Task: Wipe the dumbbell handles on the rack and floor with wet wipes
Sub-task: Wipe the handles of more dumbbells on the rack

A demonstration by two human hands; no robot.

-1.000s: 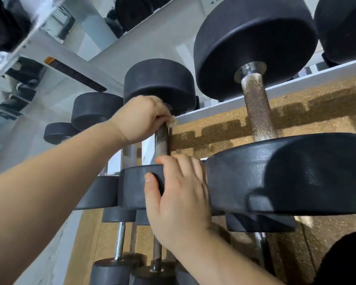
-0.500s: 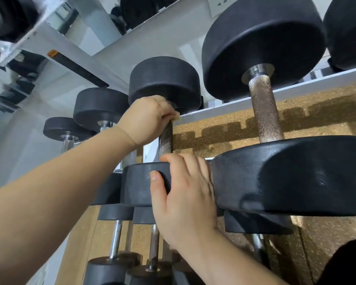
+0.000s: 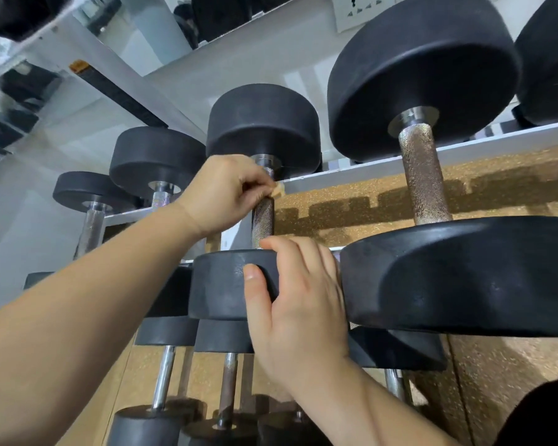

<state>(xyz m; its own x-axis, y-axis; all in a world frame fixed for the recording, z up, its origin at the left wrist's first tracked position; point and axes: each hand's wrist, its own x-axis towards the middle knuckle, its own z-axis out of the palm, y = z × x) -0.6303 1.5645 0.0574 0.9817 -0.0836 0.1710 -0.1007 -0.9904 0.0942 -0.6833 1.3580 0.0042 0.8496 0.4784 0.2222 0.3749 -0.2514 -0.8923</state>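
Observation:
A black dumbbell lies on the white rack [image 3: 351,175], its knurled metal handle [image 3: 262,220] running away from me. My left hand [image 3: 221,194] curls round the far end of that handle, close to the far head [image 3: 264,123], with a small wet wipe [image 3: 278,190] poking out beside the fingers. My right hand [image 3: 298,304] rests on the near head [image 3: 226,284], thumb on its front face and fingers laid over the top edge.
A larger dumbbell [image 3: 422,175] sits close on the right, its near head touching my right hand's side. Smaller dumbbells [image 3: 155,162] line up to the left. A lower tier holds more dumbbells [image 3: 227,384]. Brown speckled floor shows behind; a wall socket [image 3: 361,11] is above.
My left hand has stayed at the far end of the handle with the wipe, shifting only slightly. The right hand keeps its place on the near head. The view has moved a little closer.

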